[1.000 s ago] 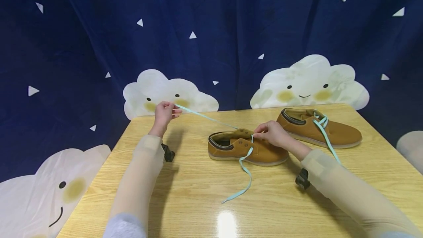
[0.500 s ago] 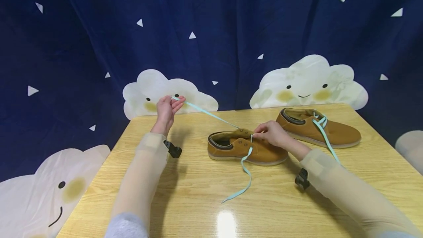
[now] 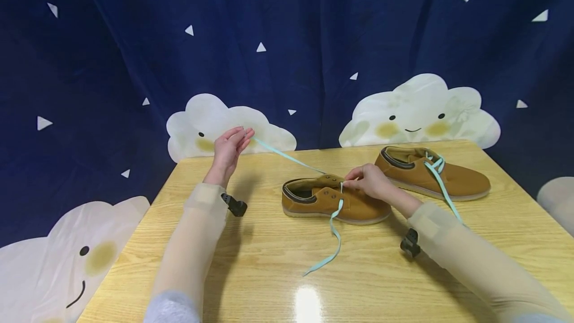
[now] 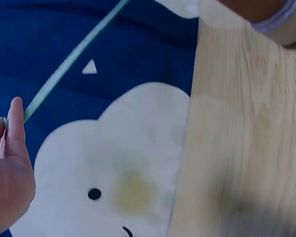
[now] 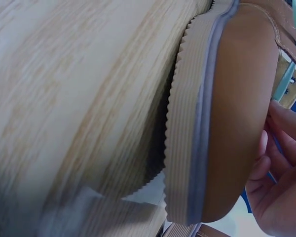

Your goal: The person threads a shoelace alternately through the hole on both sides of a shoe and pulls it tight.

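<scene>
The turquoise lace (image 4: 70, 62) was threaded through the nearer brown shoe (image 3: 356, 208), which sat upright on the wooden surface (image 3: 269, 263), its toe toward the person's right. One length rose from the shoe's far flap (image 3: 326, 182) and ran in a straight slant up to the left hand (image 3: 227, 148). The other length came out at the near flap (image 3: 321, 200), hung over the side and trailed in a loose curve across the surface toward the person. The left hand was raised, well apart from the shoe; its grip was closed to a pinch, the lace caught between thumb and fingers. The right hand (image 3: 369, 182) was low over the front of the shoe, its grip closed as well, thumb and fingertips pinching the short stretch of lace between the two flaps. A second brown shoe (image 3: 462, 178) stood beyond the right hand, farther back and to the right; its own lace (image 3: 443, 188) crossed over the front and drooped down the near side. Each beige sleeve (image 3: 190, 243) had a small black device (image 3: 235, 206) near the wrist. Behind the surface hung a dark blue curtain (image 3: 291, 24) bearing white triangles and smiling clouds (image 3: 417, 98).
</scene>
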Tool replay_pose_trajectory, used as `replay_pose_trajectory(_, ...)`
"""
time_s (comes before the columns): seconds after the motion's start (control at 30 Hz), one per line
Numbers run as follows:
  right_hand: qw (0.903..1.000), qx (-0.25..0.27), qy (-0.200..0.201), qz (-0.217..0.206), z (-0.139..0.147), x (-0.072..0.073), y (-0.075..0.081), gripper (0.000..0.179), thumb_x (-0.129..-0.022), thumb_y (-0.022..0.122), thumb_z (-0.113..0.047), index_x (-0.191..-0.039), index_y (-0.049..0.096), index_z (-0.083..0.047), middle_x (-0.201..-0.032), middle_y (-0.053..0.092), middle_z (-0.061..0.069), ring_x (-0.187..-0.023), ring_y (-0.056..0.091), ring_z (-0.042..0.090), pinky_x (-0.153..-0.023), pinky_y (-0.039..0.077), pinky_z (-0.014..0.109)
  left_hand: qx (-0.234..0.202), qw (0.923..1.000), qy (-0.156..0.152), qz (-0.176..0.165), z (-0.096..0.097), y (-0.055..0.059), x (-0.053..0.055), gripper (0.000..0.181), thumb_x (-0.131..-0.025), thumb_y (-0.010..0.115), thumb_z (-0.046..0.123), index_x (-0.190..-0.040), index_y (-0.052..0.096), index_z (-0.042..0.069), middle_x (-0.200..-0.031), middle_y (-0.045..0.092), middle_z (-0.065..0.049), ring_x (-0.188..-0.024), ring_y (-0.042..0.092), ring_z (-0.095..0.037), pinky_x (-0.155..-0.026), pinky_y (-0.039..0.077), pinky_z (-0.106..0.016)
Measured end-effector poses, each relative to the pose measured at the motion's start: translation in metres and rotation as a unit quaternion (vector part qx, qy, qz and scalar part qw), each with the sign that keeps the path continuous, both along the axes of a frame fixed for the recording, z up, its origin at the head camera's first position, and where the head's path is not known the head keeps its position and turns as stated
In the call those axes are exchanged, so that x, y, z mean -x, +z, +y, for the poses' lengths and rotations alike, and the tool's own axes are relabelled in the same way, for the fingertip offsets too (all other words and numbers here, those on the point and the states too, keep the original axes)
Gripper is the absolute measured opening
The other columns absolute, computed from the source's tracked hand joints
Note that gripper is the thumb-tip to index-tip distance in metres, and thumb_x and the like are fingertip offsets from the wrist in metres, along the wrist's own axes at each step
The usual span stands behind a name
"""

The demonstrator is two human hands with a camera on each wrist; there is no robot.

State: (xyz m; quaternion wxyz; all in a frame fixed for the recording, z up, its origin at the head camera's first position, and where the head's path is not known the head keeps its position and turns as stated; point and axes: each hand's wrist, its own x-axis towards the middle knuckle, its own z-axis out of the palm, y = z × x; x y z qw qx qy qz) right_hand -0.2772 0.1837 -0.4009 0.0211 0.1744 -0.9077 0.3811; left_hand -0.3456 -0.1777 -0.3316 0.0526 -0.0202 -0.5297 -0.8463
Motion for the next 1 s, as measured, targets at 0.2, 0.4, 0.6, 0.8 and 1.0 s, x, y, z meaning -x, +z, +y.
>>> replay_pose_trajectory(0.2,1.0000,0.005,-0.005,-0.002,0.000,0.001,0.001,0.009,-0.087,0.073,-0.011,-0.086,0.076,-0.003,-0.073,0.068,0.000,-0.062,0.054,0.011,-0.055,0.042,0.027,0.022,0.9986,-0.029,0.039,0.017,0.010,-0.006,0.031,-0.093,0.059,-0.008,-0.123,0.055,-0.013,-0.090,0.072,-0.004,-0.088,0.069,-0.011,-0.076,0.052,-0.019)
replay_pose_trajectory(0.4,0.9998,0.007,-0.009,-0.013,0.000,0.000,-0.001,0.009,-0.088,0.073,-0.012,-0.087,0.076,-0.003,-0.074,0.068,0.001,-0.063,0.055,0.013,-0.055,0.043,0.027,0.053,0.9943,-0.064,0.068,0.032,0.020,-0.015,0.039,-0.093,0.052,-0.015,-0.131,0.048,-0.016,-0.116,0.066,-0.018,-0.101,0.066,-0.014,-0.084,0.050,-0.022)
replay_pose_trajectory(0.6,0.9998,0.007,-0.007,-0.014,0.000,0.001,-0.003,0.010,-0.088,0.073,-0.013,-0.088,0.076,-0.004,-0.075,0.068,0.001,-0.063,0.054,0.013,-0.054,0.042,0.028,0.082,0.9890,-0.074,0.098,0.044,0.024,-0.024,0.033,-0.098,0.050,-0.006,-0.130,0.050,-0.017,-0.130,0.053,-0.029,-0.107,0.065,-0.017,-0.084,0.050,-0.022)
replay_pose_trajectory(0.8,0.9998,0.012,-0.007,-0.013,0.000,0.000,-0.003,0.009,-0.088,0.073,-0.012,-0.088,0.076,-0.003,-0.076,0.068,0.001,-0.064,0.056,0.013,-0.055,0.044,0.028,0.138,0.9787,-0.074,0.133,0.060,0.024,-0.036,0.029,-0.099,0.054,0.001,-0.120,0.057,-0.018,-0.100,0.071,-0.017,-0.085,0.071,-0.011,-0.077,0.054,-0.024)
replay_pose_trajectory(1.0,0.9997,0.015,-0.013,-0.014,0.000,-0.001,-0.003,0.010,-0.088,0.073,-0.011,-0.090,0.075,-0.001,-0.078,0.069,0.002,-0.065,0.056,0.012,-0.056,0.044,0.028,0.216,0.9577,-0.079,0.173,0.077,0.021,-0.048,0.024,-0.098,0.058,0.005,-0.108,0.063,-0.016,-0.078,0.070,-0.003,-0.070,0.070,-0.011,-0.072,0.056,-0.029)
